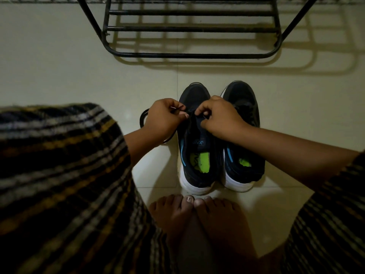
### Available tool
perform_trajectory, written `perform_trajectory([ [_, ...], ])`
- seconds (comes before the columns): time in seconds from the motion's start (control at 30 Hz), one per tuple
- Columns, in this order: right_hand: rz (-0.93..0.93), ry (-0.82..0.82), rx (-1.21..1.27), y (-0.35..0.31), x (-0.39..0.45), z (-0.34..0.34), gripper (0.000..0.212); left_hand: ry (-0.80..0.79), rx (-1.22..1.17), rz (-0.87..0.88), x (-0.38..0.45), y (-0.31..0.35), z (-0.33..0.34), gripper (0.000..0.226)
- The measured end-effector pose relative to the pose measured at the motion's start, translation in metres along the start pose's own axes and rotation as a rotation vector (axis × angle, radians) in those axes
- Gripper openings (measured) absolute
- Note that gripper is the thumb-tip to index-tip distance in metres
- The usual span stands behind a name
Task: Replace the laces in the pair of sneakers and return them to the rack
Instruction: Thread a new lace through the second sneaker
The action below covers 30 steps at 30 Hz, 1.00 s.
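Head view: mid-lacing on the left sneaker (194, 147), at the eyelets near the toe. Left hand (164, 118) and right hand (219, 117) each pinching a dark lace (187, 112) end, fingers curled tight; hard to tell in the dim light which eyelet is being worked. Next: feeding the tip through and pulling even. Two sneakers side by side on the floor (59, 66), right sneaker (244, 139) apparently laced; one loose lace (142, 117) beside them; one rack (189, 28) beyond.
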State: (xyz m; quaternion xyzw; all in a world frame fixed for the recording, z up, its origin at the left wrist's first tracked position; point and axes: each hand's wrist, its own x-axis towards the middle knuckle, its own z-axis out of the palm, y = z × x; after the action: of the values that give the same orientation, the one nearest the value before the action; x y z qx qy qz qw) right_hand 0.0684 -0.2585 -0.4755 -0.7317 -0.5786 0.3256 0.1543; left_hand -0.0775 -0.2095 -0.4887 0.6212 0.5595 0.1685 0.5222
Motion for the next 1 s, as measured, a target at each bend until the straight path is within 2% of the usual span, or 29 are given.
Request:
perform_trajectory([
  [0.17,-0.030,-0.031,-0.027,0.001,0.001,0.001,0.032,0.028,0.182,0.107,0.004,-0.001,0.004,0.006],
  [0.5,-0.072,-0.058,-0.065,0.001,0.000,-0.001,0.037,0.055,0.359,0.340,0.003,0.000,0.003,0.009],
  [0.63,-0.087,-0.075,-0.066,0.001,-0.003,-0.002,0.040,0.083,0.368,0.304,0.001,0.003,0.004,0.005],
  [0.77,-0.096,-0.097,-0.081,0.001,-0.004,-0.001,0.042,0.115,0.295,0.224,0.001,0.005,0.006,0.011],
  [0.9,-0.100,-0.094,-0.100,0.002,-0.003,0.000,0.037,0.126,0.321,0.244,0.001,0.006,0.004,0.010],
  [1.0,-0.093,-0.062,-0.025,0.005,-0.001,0.000,0.032,0.106,0.342,0.266,-0.004,0.011,0.003,0.011],
])
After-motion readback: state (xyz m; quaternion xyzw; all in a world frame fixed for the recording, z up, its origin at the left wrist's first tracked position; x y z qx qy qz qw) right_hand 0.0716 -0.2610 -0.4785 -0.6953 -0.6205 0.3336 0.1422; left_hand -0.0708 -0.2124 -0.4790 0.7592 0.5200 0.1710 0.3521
